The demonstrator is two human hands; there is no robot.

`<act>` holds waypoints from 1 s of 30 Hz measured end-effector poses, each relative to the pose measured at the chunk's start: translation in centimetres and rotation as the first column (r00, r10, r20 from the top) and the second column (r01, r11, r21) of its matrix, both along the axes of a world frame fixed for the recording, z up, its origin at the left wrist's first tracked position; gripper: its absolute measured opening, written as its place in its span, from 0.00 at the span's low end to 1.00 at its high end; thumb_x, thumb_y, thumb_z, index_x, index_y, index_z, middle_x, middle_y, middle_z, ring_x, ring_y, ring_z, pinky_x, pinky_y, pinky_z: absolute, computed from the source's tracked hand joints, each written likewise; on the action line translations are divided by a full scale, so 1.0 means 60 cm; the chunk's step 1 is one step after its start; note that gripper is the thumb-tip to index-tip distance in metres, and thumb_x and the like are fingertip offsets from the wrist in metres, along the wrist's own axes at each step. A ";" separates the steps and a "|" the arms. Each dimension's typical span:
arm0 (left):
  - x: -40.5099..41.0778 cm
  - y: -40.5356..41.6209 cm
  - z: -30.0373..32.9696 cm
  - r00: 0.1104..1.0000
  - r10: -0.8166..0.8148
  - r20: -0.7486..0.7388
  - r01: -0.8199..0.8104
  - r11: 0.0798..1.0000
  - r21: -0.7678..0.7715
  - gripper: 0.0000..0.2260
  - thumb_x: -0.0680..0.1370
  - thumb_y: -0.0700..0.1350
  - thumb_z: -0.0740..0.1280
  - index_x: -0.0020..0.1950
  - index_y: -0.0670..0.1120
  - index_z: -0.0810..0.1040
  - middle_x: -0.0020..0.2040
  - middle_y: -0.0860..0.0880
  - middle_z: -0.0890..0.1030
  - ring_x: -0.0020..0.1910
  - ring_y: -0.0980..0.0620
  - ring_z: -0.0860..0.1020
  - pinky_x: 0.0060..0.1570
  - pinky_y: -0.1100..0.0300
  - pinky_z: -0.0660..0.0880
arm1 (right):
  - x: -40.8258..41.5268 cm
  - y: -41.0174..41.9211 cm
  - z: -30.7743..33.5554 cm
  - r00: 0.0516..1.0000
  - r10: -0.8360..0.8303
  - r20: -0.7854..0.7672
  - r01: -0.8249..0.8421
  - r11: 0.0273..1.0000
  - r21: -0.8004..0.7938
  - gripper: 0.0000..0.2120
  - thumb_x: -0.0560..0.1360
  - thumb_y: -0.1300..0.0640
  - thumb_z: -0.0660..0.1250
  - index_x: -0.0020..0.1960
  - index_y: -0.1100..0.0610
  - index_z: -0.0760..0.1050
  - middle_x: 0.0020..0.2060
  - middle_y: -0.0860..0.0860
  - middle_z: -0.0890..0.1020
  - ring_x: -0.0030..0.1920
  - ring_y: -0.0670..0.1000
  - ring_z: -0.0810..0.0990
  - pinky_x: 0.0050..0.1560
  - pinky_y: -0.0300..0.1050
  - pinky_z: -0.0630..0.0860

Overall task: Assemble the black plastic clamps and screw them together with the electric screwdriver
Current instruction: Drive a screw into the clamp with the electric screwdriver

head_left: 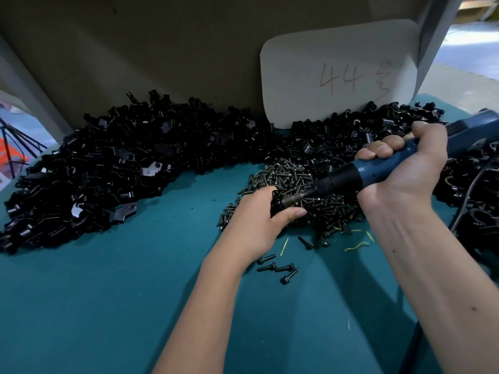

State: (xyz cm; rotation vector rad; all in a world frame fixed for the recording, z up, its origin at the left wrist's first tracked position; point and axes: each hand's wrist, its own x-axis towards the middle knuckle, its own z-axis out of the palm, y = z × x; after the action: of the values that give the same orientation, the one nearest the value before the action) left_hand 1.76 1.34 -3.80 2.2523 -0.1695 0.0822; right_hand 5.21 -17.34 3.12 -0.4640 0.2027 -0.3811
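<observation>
Worktop (102, 306): teal mat cover. Back panel (162, 44): plain beige board, upright behind it, in shadow. White card (337, 71) leaning on the board, right of centre, "44" handwritten in red. Grey posts at left (24, 85) and right (434, 36). Bright daylight beyond both sides.

Counts, head view. Hands: 2, left hand (252, 220) and right hand (402, 168). Screwdriver (372, 171): 1. Card (337, 74): 1. Loose screws (278, 267) apart from the heap: 5 visible. Screw heap (294, 184): 1, too many to count. Clamp-part piles: 2, left pile (108, 168) and right pile (337, 141), uncountable.
</observation>
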 end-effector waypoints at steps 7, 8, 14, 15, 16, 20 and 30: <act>-0.010 -0.004 0.008 0.995 0.057 0.082 -0.070 0.984 0.166 0.20 0.78 0.64 0.69 0.43 0.50 0.68 0.38 0.51 0.76 0.31 0.53 0.72 0.28 0.57 0.65 | 0.005 -0.007 -0.013 0.999 0.014 -0.036 -0.011 0.997 0.074 0.14 0.79 0.56 0.65 0.38 0.52 0.64 0.28 0.46 0.69 0.26 0.46 0.66 0.30 0.39 0.66; -0.011 -0.005 0.010 0.993 0.061 0.097 -0.078 0.980 0.183 0.20 0.78 0.64 0.69 0.43 0.50 0.67 0.38 0.51 0.75 0.32 0.52 0.72 0.28 0.56 0.65 | 0.006 -0.008 -0.014 0.999 0.014 -0.041 -0.010 0.997 0.082 0.14 0.79 0.56 0.65 0.38 0.52 0.64 0.28 0.46 0.69 0.26 0.46 0.66 0.30 0.39 0.66; -0.014 -0.008 0.008 0.993 0.066 0.101 -0.085 0.977 0.196 0.20 0.78 0.64 0.69 0.43 0.51 0.67 0.37 0.52 0.75 0.32 0.53 0.72 0.28 0.55 0.66 | 0.007 -0.007 -0.017 0.999 0.012 -0.036 -0.010 0.997 0.071 0.14 0.79 0.56 0.65 0.38 0.52 0.65 0.28 0.46 0.69 0.26 0.46 0.67 0.30 0.39 0.67; -0.013 -0.008 0.007 0.993 0.066 0.095 -0.083 0.977 0.197 0.20 0.78 0.64 0.69 0.43 0.51 0.67 0.37 0.51 0.75 0.32 0.53 0.72 0.28 0.55 0.66 | 0.007 -0.006 -0.017 0.999 0.010 -0.034 -0.007 0.998 0.068 0.14 0.79 0.56 0.65 0.38 0.52 0.64 0.28 0.46 0.69 0.26 0.46 0.67 0.30 0.40 0.67; -0.013 -0.008 0.005 0.995 0.061 0.085 -0.077 0.977 0.198 0.20 0.78 0.64 0.69 0.43 0.50 0.67 0.37 0.51 0.75 0.32 0.52 0.72 0.29 0.54 0.67 | 0.006 -0.006 -0.017 0.999 0.009 -0.031 -0.007 0.998 0.065 0.13 0.79 0.56 0.65 0.39 0.52 0.64 0.29 0.46 0.69 0.26 0.47 0.66 0.30 0.40 0.66; -0.013 -0.008 0.003 0.998 0.047 0.052 -0.055 0.984 0.169 0.20 0.77 0.66 0.68 0.43 0.51 0.69 0.37 0.51 0.76 0.31 0.52 0.72 0.29 0.55 0.68 | 0.004 -0.004 -0.012 1.000 0.020 0.002 -0.021 0.999 0.041 0.12 0.79 0.56 0.64 0.41 0.53 0.63 0.29 0.46 0.68 0.26 0.47 0.66 0.29 0.40 0.66; -0.010 -0.006 0.009 0.997 0.041 0.071 -0.050 0.991 0.126 0.21 0.76 0.68 0.68 0.42 0.51 0.68 0.36 0.52 0.76 0.28 0.55 0.69 0.27 0.61 0.64 | -0.003 -0.002 0.011 0.999 -0.016 0.029 0.016 1.000 0.003 0.12 0.80 0.57 0.64 0.42 0.53 0.63 0.28 0.47 0.68 0.26 0.47 0.66 0.29 0.40 0.66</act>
State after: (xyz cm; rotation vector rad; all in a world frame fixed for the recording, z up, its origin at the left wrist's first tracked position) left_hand 1.16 1.00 -3.26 2.3824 -0.1639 0.1775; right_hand 5.02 -17.49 3.76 -0.4541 0.1790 -0.4032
